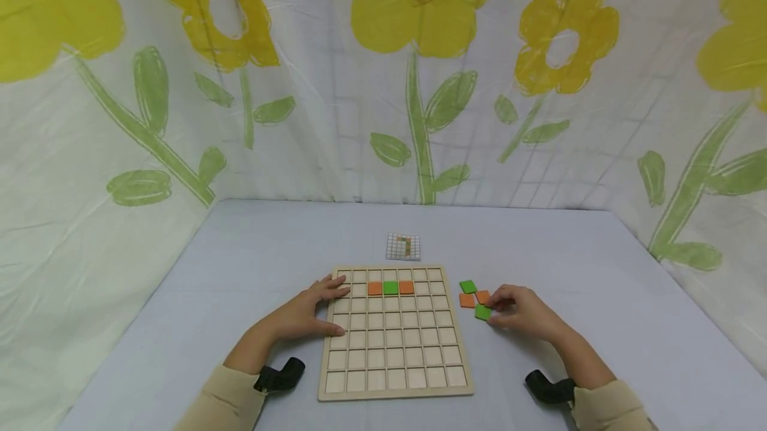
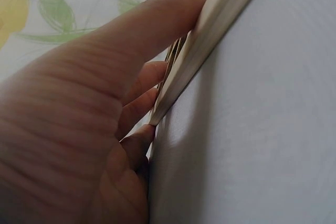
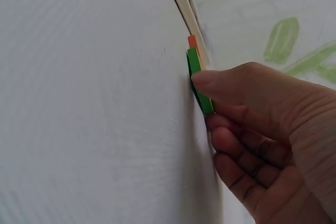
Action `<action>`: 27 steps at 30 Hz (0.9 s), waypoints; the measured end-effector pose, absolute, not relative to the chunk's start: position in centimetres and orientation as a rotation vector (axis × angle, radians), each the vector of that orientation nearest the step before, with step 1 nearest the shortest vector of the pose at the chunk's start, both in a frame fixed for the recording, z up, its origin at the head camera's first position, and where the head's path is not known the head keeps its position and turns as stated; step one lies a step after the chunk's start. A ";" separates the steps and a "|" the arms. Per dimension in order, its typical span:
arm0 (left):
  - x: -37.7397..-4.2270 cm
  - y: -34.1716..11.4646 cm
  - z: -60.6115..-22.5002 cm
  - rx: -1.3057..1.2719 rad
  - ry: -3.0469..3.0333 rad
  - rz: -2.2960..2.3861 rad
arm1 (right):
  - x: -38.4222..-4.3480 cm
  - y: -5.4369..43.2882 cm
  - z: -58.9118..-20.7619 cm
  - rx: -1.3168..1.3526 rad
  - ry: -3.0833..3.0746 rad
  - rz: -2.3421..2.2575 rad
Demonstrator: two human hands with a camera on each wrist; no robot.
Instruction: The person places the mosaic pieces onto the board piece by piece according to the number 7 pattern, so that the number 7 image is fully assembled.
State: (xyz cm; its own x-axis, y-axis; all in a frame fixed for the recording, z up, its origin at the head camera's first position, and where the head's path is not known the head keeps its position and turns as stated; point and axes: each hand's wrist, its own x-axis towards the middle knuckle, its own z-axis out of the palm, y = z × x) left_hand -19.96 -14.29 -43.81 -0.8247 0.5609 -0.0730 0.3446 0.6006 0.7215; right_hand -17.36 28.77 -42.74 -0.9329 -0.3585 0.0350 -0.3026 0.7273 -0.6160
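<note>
A wooden grid board (image 1: 395, 394) lies flat with a row of orange, green and orange tiles (image 1: 391, 288) near its far side. My left hand (image 1: 302, 314) rests along the board's left edge, fingers spread and thumb (image 2: 173, 17) on the rim. To the right of the board, my right hand (image 1: 524, 314) pinches a green square tile (image 3: 195, 66) at its near edge, thumb on one side. Beside that tile lie an orange tile (image 1: 467, 300), another orange tile (image 1: 482, 296) by the fingertips, and a green tile (image 1: 468, 286).
Behind the board lies a small printed grid card (image 1: 403, 246) with a coloured pattern. The white table (image 1: 269, 238) reaches back to a flower-patterned curtain (image 1: 335, 104). Black wrist devices (image 1: 281, 376) sit at both sleeves.
</note>
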 end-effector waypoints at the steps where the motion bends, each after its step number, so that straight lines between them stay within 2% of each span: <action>1: -19.9 -14.3 -43.8 0.739 2.537 1.053 | -17.4 28.7 -42.6 -0.538 2.840 -0.977; 15: -20.0 -14.4 -44.0 0.747 2.550 1.039 | -18.9 27.7 -40.9 -0.610 2.788 -1.032; 27: -20.0 -14.4 -44.1 0.742 2.550 1.039 | -20.3 24.7 -40.8 -0.701 2.692 -1.136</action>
State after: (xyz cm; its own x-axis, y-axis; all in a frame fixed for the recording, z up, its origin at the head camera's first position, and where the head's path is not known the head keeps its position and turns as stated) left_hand -20.04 -14.42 -44.13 -0.8257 0.5598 -0.0699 0.3516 0.6076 0.7122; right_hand -20.28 24.66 -40.80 -0.8822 -0.4679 0.0529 -0.3644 0.6072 -0.7061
